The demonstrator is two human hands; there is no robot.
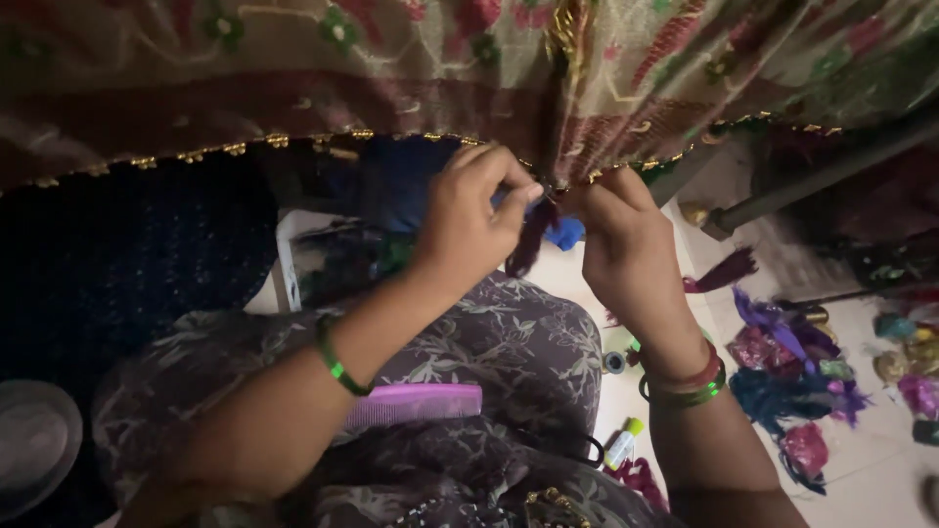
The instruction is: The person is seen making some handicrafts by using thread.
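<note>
Hands, left hand (468, 223) and right hand (624, 240), each grip pinched on maroon tassel (533, 235) (at beaded fabric edge (245, 147)).

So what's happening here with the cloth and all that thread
A person sits with an embroidered cloth stretched above their lap. Both hands meet at its beaded edge: the left hand and right hand pinch a dark maroon tassel there. A pink comb lies on the lap, and bundles of coloured thread sit on the floor to the right.

left hand (468, 223) + right hand (623, 235): pinch maroon tassel (529, 240) at embroidered cloth (391, 68) edge | pink comb (416, 404) on lap
</note>
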